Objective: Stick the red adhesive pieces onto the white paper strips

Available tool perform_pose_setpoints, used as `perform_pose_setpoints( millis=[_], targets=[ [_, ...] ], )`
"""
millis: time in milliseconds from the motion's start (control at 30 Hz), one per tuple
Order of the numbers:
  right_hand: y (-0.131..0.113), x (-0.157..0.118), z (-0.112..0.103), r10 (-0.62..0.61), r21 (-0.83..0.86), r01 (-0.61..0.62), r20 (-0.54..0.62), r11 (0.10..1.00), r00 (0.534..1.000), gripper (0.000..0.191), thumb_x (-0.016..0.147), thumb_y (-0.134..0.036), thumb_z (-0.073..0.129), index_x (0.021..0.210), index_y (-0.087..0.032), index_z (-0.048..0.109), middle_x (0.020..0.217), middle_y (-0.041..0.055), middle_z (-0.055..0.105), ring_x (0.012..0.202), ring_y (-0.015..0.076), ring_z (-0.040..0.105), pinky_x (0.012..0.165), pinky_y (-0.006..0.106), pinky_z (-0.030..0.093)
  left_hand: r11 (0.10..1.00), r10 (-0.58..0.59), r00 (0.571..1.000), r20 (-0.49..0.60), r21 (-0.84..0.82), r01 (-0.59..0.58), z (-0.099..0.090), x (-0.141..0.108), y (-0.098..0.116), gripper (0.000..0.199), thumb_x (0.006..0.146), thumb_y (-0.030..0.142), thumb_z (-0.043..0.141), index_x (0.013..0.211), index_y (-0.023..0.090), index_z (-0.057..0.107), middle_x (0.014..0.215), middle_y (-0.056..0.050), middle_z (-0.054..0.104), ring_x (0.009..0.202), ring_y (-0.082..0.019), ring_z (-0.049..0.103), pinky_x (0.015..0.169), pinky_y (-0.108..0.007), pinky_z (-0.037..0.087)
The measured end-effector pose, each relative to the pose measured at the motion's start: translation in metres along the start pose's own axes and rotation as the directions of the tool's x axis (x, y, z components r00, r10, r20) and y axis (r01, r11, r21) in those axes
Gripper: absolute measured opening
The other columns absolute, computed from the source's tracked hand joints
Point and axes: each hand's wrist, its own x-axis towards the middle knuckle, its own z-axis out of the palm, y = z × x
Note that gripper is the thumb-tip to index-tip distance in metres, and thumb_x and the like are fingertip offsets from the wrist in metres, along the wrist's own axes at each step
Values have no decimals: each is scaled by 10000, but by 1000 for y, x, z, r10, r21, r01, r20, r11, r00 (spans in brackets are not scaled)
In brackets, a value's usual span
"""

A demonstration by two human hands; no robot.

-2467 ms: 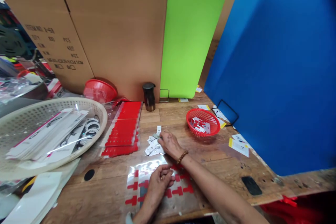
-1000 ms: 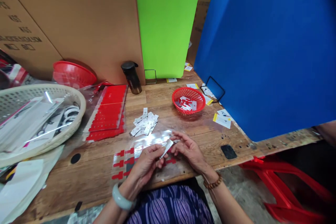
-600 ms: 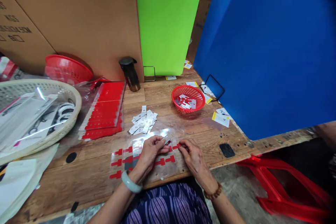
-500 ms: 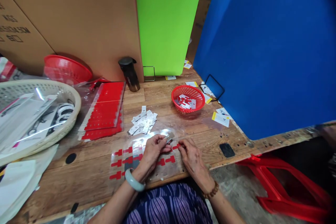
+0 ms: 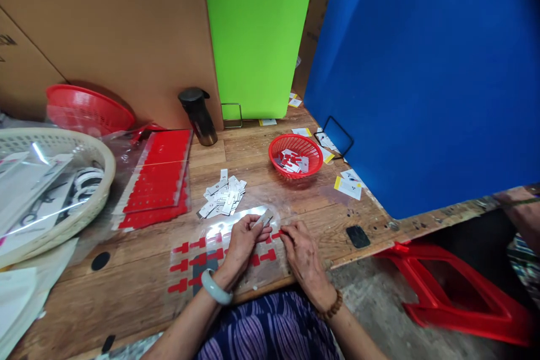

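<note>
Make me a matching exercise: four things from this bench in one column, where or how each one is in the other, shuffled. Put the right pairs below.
Things
1. left hand
2. right hand
3. bottle
4. pile

Places and states
A. at a red tab
B. white, heaped on the table
C. dark, standing in front of the cardboard
D. holding a small card

Right pairs: 1-D, 2-A, 3-C, 4-B

card pile (image 5: pixel 223 196) behind sticker sheet (image 5: pixel 198 259)
</note>
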Motion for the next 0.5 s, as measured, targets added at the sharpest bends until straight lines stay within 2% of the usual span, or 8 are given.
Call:
perform_pose_setpoints(
  millis=[300,500],
  targets=[
    [4,7,0,35,54,-36,26,998,999,125,829,-119,450,767,-203,518,805,25,527,769,173,512,719,291,407,999,-31,999,-38,-23,30,2,0,-1,234,680,191,739,857,124,601,765,-80,697,731,-184,699,695,-261,546],
    [1,3,-13,15,250,-45,121,967,993,132,844,-145,463,738,-202,517,796,10,519,764,157,497,698,266,394,999,-30,998,-56,-26,28,4,0,-2,176,705,119,702,842,127,592,723,-55,691,689,-158,696,653,-221,544]
  ],
)
